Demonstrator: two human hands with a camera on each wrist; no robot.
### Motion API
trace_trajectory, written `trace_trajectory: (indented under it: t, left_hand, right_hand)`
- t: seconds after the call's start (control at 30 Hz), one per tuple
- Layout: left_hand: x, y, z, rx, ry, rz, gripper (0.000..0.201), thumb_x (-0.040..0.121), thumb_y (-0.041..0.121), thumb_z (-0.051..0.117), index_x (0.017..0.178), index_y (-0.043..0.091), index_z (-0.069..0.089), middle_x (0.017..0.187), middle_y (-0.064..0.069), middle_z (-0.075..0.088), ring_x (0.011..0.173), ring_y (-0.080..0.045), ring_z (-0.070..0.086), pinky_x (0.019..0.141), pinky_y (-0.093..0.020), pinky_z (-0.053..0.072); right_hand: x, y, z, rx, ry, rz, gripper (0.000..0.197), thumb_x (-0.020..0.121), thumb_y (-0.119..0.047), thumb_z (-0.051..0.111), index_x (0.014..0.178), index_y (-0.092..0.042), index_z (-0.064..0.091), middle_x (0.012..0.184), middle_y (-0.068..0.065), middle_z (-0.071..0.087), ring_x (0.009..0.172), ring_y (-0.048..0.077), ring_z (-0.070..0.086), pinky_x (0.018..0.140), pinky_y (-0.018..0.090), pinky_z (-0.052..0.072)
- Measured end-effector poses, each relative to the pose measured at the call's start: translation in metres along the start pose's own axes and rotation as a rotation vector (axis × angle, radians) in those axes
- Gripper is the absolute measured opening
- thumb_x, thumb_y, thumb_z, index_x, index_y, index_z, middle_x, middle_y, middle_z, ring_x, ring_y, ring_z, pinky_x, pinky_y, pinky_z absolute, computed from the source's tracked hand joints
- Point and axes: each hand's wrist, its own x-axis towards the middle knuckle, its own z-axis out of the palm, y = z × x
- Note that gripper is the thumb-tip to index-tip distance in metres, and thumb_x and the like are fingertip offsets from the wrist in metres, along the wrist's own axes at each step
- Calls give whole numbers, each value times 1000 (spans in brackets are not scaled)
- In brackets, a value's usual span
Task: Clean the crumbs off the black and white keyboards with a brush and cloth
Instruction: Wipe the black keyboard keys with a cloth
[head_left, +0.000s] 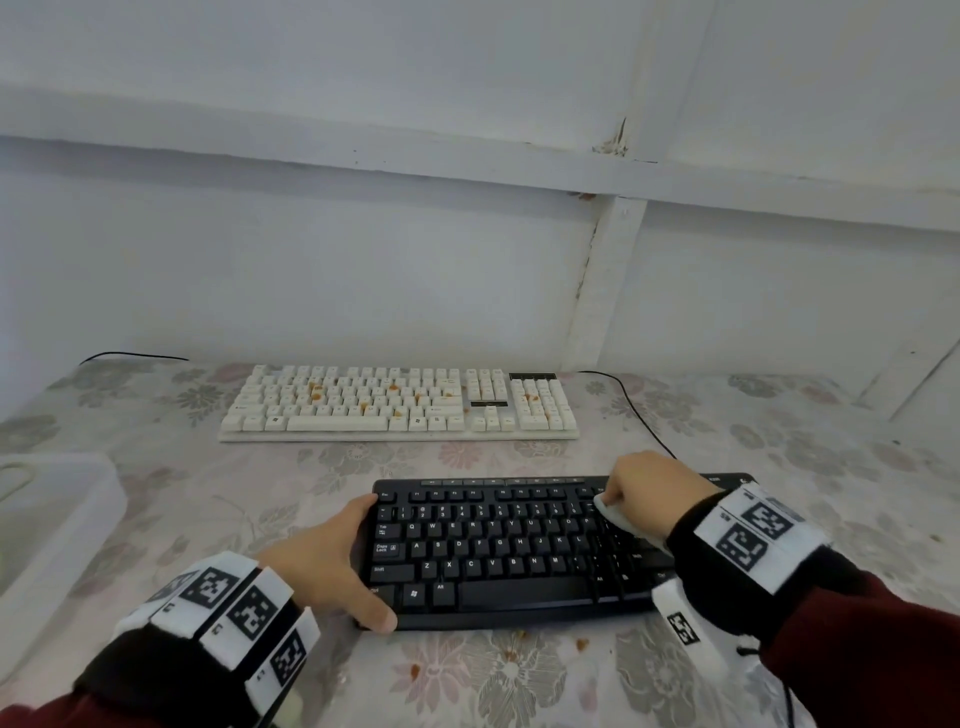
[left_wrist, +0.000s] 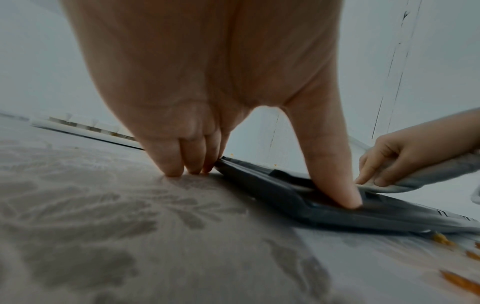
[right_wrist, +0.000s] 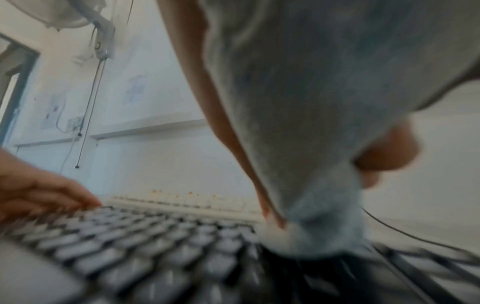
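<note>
The black keyboard (head_left: 519, 551) lies near me on the floral tablecloth. My left hand (head_left: 358, 561) braces its left end. The straight fingers (left_wrist: 182, 164) press down beside the far-left corner, and the thumb (left_wrist: 348, 197) presses on the near-left corner. My right hand (head_left: 623, 493) grips a bunched pale cloth (head_left: 615, 519) and holds it down on the keys at the keyboard's upper right. The right wrist view is blurred and mostly filled by the cloth (right_wrist: 311, 144). Farther back, the white keyboard (head_left: 400, 402) has orange crumbs scattered over its keys. No brush is in view.
A translucent plastic tub (head_left: 57, 535) stands at the table's left edge. Orange crumbs (head_left: 581, 644) lie on the cloth in front of the black keyboard. A black cable (head_left: 639, 410) runs from the wall down behind my right hand. The wall stands right behind the white keyboard.
</note>
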Motion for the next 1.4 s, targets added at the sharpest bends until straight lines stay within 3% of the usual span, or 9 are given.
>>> trace_trajectory:
  t: [0.2, 0.33, 0.4, 0.7, 0.87, 1.07, 1.13, 1.23, 1.4]
  left_hand:
    - [1, -2, -1, -14, 11, -6, 138, 36, 33, 90, 145, 31, 6, 118, 28, 44, 119, -7, 47, 109, -33, 35]
    - [0, -1, -1, 6, 9, 4, 143, 30, 37, 91, 145, 31, 7, 117, 30, 43, 119, -6, 47, 108, -32, 35]
    - [0, -2, -1, 14, 10, 2, 147, 26, 40, 90, 145, 31, 5, 123, 25, 44, 120, -7, 47, 109, -33, 36]
    - [0, 0, -1, 6, 5, 11, 136, 38, 34, 88, 146, 27, 5, 119, 25, 42, 120, -7, 45, 106, -27, 34]
    - [0, -3, -2, 2, -5, 16, 155, 14, 55, 87, 144, 31, 7, 126, 21, 43, 122, -9, 46, 109, -35, 36]
    - [0, 0, 0, 29, 21, -12, 138, 33, 39, 85, 145, 30, 5, 127, 18, 44, 120, -11, 48, 106, -36, 39]
    - [0, 1, 0, 27, 23, -8, 138, 33, 38, 85, 145, 30, 5, 124, 20, 44, 120, -10, 47, 107, -34, 38]
    - [0, 1, 0, 24, 25, -13, 135, 39, 32, 87, 146, 29, 4, 123, 20, 43, 121, -10, 46, 106, -32, 38]
    - [1, 2, 0, 11, 26, -3, 127, 47, 25, 87, 145, 28, 6, 121, 21, 45, 118, -10, 47, 102, -28, 39]
  right_hand:
    - [4, -67, -12, 209, -79, -207, 33, 99, -30, 42, 117, -16, 66, 113, 3, 68, 92, 17, 66, 94, 28, 48]
    - [3, -70, 2, 112, 18, -314, 41, 96, -14, 38, 56, -25, 39, 65, -3, 40, 54, 12, 38, 59, 16, 33]
    - [-5, -56, 6, 69, 79, -309, 35, 92, -11, 37, 58, -16, 27, 67, 4, 30, 51, 12, 24, 49, 18, 22]
    - [-13, 16, 23, 67, 130, -59, 30, 96, -20, 41, 97, -10, 68, 74, 4, 43, 63, 16, 42, 52, 18, 28]
    - [-10, 8, 2, 129, 22, 30, 33, 97, -29, 44, 107, -13, 71, 102, 5, 70, 91, 20, 65, 87, 24, 48]
    - [-8, -67, -11, 268, -11, -242, 36, 99, -23, 40, 113, -5, 66, 108, 7, 69, 100, 23, 65, 96, 26, 44]
    - [-1, -71, -4, 205, 0, -267, 34, 97, -17, 39, 116, -7, 66, 99, 1, 66, 103, 28, 61, 85, 24, 44]
    - [1, -54, 6, 140, 28, -220, 33, 95, -14, 39, 65, -10, 50, 61, -5, 35, 60, 17, 48, 54, 13, 32]
    - [-12, -11, 11, 123, 106, -138, 32, 93, -14, 37, 62, -11, 32, 56, 0, 21, 48, 13, 20, 48, 17, 24]
